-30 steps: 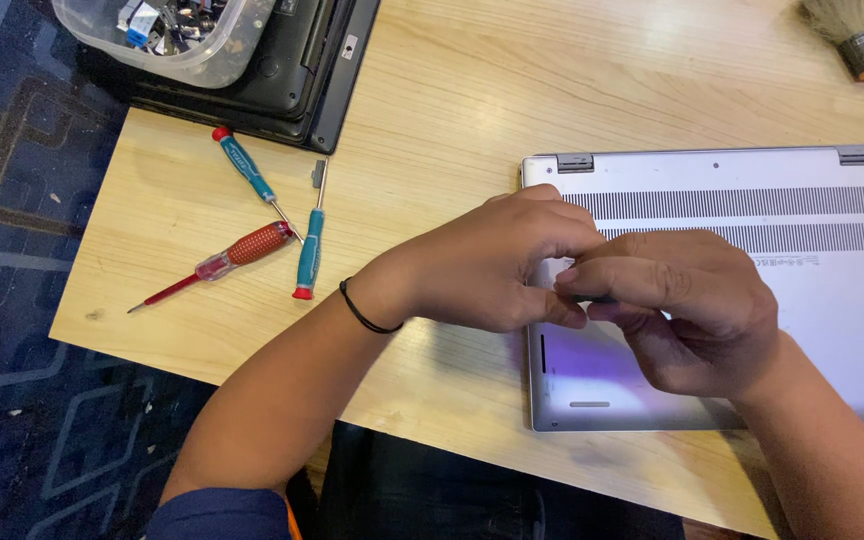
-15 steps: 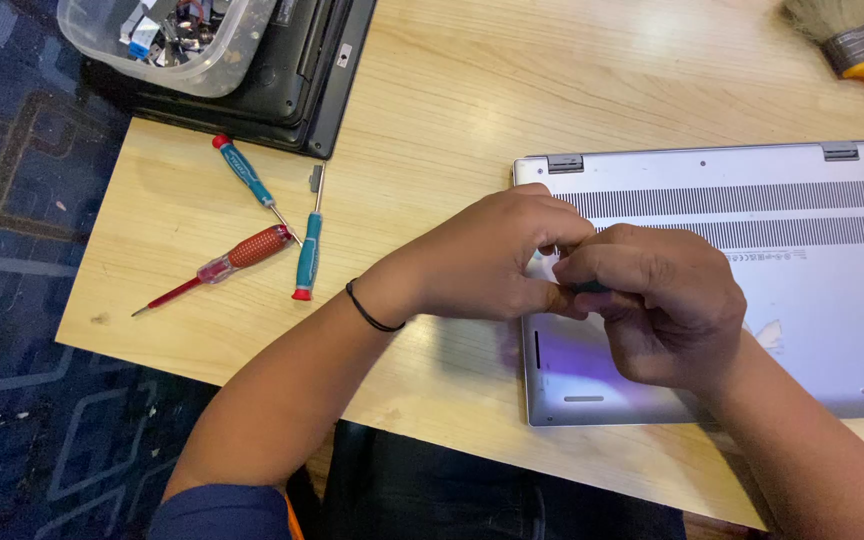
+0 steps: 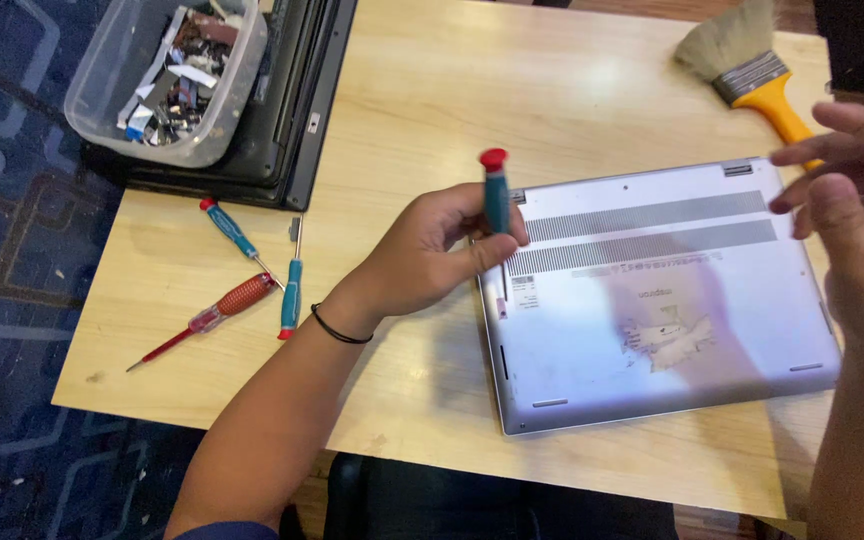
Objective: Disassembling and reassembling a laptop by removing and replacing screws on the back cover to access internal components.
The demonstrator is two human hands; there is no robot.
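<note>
Tub: clear plastic box (image 3: 167, 75) at eleven o'clock, full of small loose parts, sitting on a black laptop (image 3: 292, 110) that overhangs the table (image 3: 412, 90) edge.
Spare drivers: three lie at nine o'clock, a teal one with a red cap (image 3: 232, 232), a teal one pointing away (image 3: 292, 285), and a red ribbed one with a clear end (image 3: 214, 315).
Left hand: the left hand (image 3: 432, 255) is closed around a driver (image 3: 497, 200), thumb and fingers pinching its teal shaft, red cap up, near upright, over the left edge of the laptop base.
Base: a silver laptop (image 3: 652, 300) lies underside up at three o'clock, smooth metal, two long vent grilles, slim rubber feet, a scuffed patch in the middle.
Right hand: the right hand (image 3: 852, 200) hovers open at two o'clock, fingers spread, holding nothing, blurred.
Brush: pale bristles, metal band, yellow handle (image 3: 752, 75) at one o'clock.
Risk: I'd judge the tip could slip and scratch the soft finish, since the hold is a light pinch; a freed screw could roll off the slick wood.
</note>
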